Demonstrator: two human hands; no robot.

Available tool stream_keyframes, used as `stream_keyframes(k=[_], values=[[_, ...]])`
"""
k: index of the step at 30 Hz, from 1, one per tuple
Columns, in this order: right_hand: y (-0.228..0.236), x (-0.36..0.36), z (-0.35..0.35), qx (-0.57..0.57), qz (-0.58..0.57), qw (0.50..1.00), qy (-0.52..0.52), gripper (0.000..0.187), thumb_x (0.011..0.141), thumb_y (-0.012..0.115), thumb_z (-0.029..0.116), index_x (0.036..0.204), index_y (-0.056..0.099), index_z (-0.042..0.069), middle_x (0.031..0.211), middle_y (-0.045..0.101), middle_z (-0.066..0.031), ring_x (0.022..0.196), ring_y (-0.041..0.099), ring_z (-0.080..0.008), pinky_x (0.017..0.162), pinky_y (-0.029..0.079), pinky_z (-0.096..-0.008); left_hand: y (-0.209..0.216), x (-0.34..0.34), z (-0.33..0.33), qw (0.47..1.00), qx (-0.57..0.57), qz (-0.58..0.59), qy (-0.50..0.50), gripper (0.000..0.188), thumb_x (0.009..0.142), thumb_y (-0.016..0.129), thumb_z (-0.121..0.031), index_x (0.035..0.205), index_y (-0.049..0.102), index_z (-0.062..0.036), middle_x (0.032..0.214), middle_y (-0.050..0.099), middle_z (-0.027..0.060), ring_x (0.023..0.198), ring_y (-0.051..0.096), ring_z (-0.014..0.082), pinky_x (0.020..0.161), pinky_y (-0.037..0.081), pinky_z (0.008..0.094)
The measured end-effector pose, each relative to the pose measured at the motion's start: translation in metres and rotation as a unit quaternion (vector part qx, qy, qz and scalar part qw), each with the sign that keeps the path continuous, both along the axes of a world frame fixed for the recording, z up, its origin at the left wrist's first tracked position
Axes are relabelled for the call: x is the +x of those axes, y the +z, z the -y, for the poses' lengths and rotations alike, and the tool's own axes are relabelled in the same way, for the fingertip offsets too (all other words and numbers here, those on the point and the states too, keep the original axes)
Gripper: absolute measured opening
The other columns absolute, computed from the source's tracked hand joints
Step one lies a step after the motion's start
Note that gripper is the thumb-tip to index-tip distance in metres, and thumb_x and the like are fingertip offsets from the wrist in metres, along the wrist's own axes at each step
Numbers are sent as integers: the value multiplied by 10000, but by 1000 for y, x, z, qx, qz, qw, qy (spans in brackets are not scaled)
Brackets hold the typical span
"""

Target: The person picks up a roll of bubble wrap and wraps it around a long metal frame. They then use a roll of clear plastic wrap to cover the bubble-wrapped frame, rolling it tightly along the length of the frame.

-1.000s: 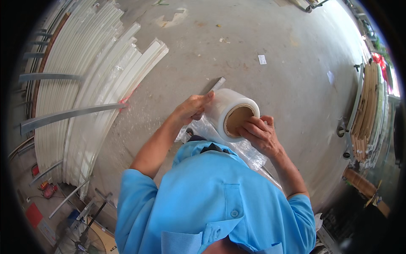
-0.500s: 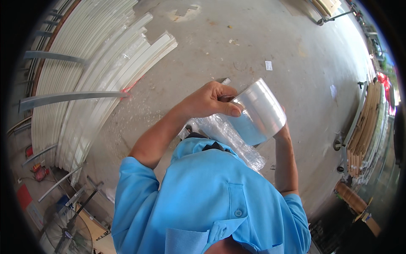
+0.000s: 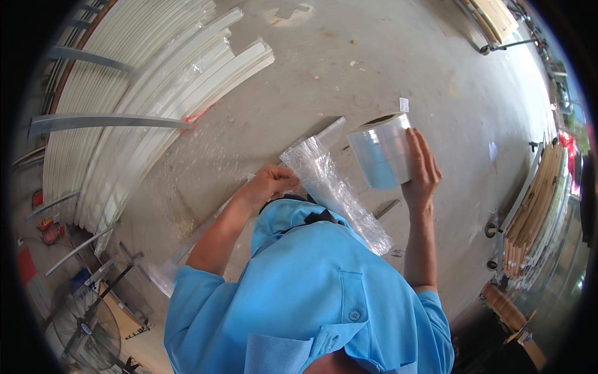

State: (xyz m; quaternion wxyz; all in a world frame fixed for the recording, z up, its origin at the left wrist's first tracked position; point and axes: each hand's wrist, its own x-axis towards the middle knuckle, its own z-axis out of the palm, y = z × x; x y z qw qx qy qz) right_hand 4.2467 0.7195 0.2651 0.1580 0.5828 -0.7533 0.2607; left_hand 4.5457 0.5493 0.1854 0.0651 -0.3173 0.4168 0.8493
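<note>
A roll of clear stretch film is held up in front of me, tilted, with its core opening at the top. My right hand grips its right side, the fingers lying along the film and the thumb hidden. Below and left of the roll is a long bundle wrapped in clear film, running diagonally with a flat grey end showing past the wrap. Beside the bundle's left edge, my left hand is closed, fingers curled to the thumb; what it pinches, if anything, cannot be made out.
Long white profiles are stacked at the left behind curved-looking metal bars. A standing fan is at lower left. Carts with boards stand at the right and far right. A small white label lies on the floor.
My left hand has left the roll and moved down and left to beside the wrapped bundle. The roll has turned more upright, now held by my right hand alone.
</note>
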Motion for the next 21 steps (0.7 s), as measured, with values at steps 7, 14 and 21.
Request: stream_keyframes(k=[7,14,21], values=[[-61,26,34,117,2,991,65,813,651,787,17,1398,513,181,1313,552,-109,1038,638,-286,790,598,-374,-90,31,-32,986,-101,105,84,226,914,691,-244,847,697,-29,711,605,-1,559,477,61,516,391,239],[-141,7,33,235,38,971,26,783,680,752,14,1396,486,186,1286,541,-76,996,619,-279,764,587,-403,-160,4,-48,978,-113,93,148,232,956,618,-227,882,685,-18,733,642,35,651,601,116,628,473,268],[-204,2,13,344,77,936,1,705,749,733,105,1395,456,161,1212,587,-83,1038,623,-306,794,571,-432,-173,-3,-50,987,-79,47,133,236,954,631,-259,989,689,-33,822,675,38,707,627,127,689,510,269]])
